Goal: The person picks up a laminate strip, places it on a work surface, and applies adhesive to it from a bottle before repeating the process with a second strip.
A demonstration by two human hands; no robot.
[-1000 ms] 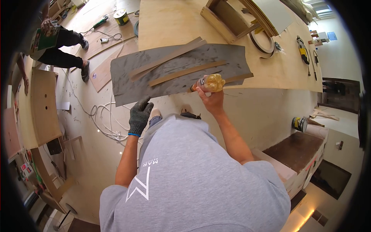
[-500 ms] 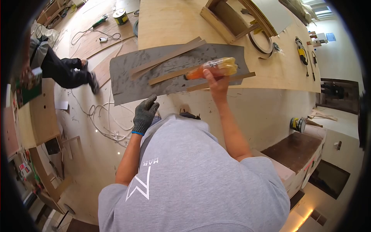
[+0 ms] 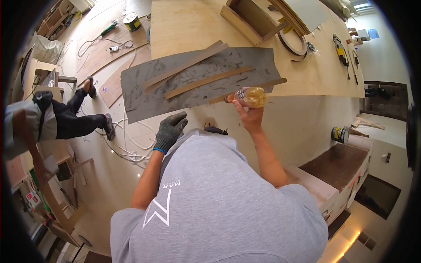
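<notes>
A clear plastic bottle (image 3: 251, 97) with yellowish contents is gripped in my bare right hand (image 3: 250, 115), tilted on its side near the front edge of the table. My left hand (image 3: 170, 131), in a dark work glove with a blue cuff, is held low in front of the table, empty, its fingers stretched out. Beyond both hands lies a smeared grey sheet (image 3: 131, 103). Several thin brown strips rest on it, among them a middle strip (image 3: 206, 83), a crossed pair (image 3: 186, 68) and a strip (image 3: 274, 83) near the right edge, partly behind the bottle.
On the plywood tabletop (image 3: 188, 26) stand a wooden drawer box (image 3: 239, 24), a coil of edging (image 3: 291, 46) and a yellow tool (image 3: 340, 51). A can (image 3: 131, 22) and cables (image 3: 133, 151) lie left. Another person (image 3: 52, 118) walks there. A second can (image 3: 340, 134) stands right.
My right hand has brought the bottle down and back toward the table's front edge. My gloved left hand has shifted slightly right. The other person has stepped further into view.
</notes>
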